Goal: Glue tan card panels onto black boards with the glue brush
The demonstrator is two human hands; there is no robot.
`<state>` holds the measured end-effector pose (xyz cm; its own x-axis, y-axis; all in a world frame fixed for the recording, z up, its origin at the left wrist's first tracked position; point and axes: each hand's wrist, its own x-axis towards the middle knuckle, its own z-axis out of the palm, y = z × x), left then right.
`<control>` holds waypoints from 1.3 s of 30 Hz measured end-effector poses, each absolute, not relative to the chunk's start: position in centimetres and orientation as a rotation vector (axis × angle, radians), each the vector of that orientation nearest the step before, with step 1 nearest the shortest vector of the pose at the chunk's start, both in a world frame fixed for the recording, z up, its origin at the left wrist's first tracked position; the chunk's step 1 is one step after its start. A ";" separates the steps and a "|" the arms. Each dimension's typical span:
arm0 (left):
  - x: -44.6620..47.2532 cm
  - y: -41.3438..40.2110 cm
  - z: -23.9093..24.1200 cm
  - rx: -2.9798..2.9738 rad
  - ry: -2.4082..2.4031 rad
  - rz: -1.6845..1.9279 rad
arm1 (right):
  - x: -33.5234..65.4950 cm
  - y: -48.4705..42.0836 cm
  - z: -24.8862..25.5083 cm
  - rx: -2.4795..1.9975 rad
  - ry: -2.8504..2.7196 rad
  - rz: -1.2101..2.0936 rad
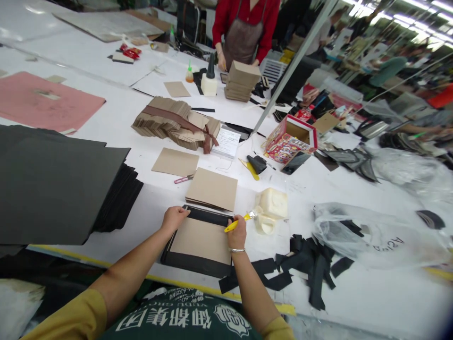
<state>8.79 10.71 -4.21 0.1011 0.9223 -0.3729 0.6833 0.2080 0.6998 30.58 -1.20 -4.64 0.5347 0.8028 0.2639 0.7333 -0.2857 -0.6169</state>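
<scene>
A brown cardboard panel (201,238) lies on a black sheet (198,263) near the table's front edge, black showing along its far, left and near sides. My left hand (174,219) is closed and presses on the panel's far left corner. My right hand (237,233) is closed round a brush with a yellow handle (236,223), whose bristles (252,215) point right toward a white glue pot (266,222).
A stack of brown boards (212,189) lies just beyond the panel, pink scissors (183,179) to its left. Large black sheets (53,184) fill the left. Black offcut strips (304,269) and a plastic bag (375,236) lie right. A person in red (244,23) works across the table.
</scene>
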 end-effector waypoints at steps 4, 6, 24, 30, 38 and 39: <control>8.9 10.6 -4.3 1.564 1.668 0.337 | 30.6 -1.2 -4.8 -2.089 -1.218 0.164; 8.9 10.6 -4.3 1.581 1.670 0.333 | 30.6 -1.2 -4.9 -2.096 -1.207 0.179; 8.5 8.3 -2.6 2.338 1.523 0.524 | 31.6 -3.4 -3.8 -2.122 -1.326 -0.019; 11.3 4.8 -3.7 2.818 0.755 0.211 | 26.8 -2.8 -4.0 -1.857 -1.790 0.146; 6.5 6.0 -3.3 2.766 1.220 0.116 | 30.0 -6.0 -5.3 -2.111 -1.530 0.146; 5.7 5.8 -3.0 2.753 1.281 0.167 | 30.0 -6.4 -5.5 -2.113 -1.486 0.169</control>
<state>5.72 5.82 -3.00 0.6399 0.7664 0.0569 0.7553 -0.6408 0.1373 29.99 -6.40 -5.49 0.3821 0.9016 0.2026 0.8331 -0.2412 -0.4978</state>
